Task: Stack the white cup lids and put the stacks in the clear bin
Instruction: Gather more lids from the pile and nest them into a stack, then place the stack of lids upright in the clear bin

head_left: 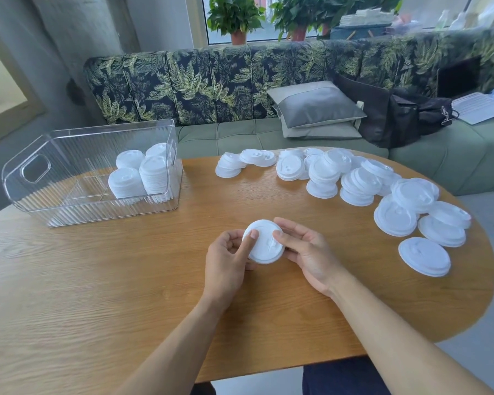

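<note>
Both hands hold a short stack of white cup lids (264, 243) just above the middle of the wooden table (126, 280). My left hand (228, 258) grips its left side with the thumb on top. My right hand (305, 252) grips the right side, its thumb laid over the top lid. The clear bin (54, 206) stands at the table's far left, with several lid stacks (139, 178) in its right end. Many loose white lids (360, 183) lie scattered in an arc along the table's far and right edge.
A palm-print sofa (211, 86) with grey cushions (314, 104) and a black bag (397, 118) runs behind the table. Potted plants (237, 18) stand on the window sill. A single lid (424, 256) lies nearest the table's right edge.
</note>
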The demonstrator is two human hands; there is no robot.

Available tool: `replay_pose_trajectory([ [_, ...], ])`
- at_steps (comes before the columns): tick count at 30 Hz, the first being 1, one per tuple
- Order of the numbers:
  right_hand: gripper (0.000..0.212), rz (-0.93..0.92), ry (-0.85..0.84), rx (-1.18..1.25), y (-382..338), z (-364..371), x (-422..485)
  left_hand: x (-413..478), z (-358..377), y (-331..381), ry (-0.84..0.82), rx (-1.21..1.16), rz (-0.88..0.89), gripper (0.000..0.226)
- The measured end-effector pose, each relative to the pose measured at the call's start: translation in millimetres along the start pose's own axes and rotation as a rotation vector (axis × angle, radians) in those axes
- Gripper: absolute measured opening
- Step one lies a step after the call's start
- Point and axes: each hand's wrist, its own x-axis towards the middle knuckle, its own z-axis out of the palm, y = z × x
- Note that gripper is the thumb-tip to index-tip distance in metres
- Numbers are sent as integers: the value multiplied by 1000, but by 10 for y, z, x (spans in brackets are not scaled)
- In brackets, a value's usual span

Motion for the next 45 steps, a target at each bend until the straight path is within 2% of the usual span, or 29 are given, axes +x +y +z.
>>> replay_pose_trajectory([
  [3, 61, 5, 31, 8, -9, 16, 0, -11, -7, -7, 1, 9, 12, 45],
  [7, 58, 23, 58, -56, -51, 80, 8, -6, -49, -14, -23, 29, 26, 34],
  [11, 32, 48, 75, -67, -15, 175, 18, -6, -161, 30, -12, 57, 37, 20],
  [13, 27, 55, 74, -81, 20, 255, 14, -10, -265, 59, -1, 82, 54, 15],
  [17, 24, 78, 77, -79, 117, 526, 22, -33, -553, 112, 33, 160, 89, 33],
  [19, 24, 80, 107, -13, 150, 705, 51, -67, -708, 142, 33, 238, 147, 55],
  [22, 27, 92, 135, 84, 170, 993, 96, -127, -943, 159, -33, 510, 295, 86],
  [24, 29, 97, 106, 78, 198, 1186, 117, -147, -1091, 180, -51, 663, 351, 93],
  [28, 27, 120, 51, 100, 273, 1544, 158, -118, -1386, 218, 66, 801, 398, 90],
  [35, 27, 130, -29, 113, 322, 2048, 289, -25, -1791, 282, 156, 852, 410, 96],
  [41, 41, 39, -23, 0, 341, 2332, 485, 113, -2064, 419, 123, 956, 453, 93],
  [45, 40, 38, 13, -5, 389, 2477, 602, 270, -2187, 451, 103, 1002, 429, 94],
])
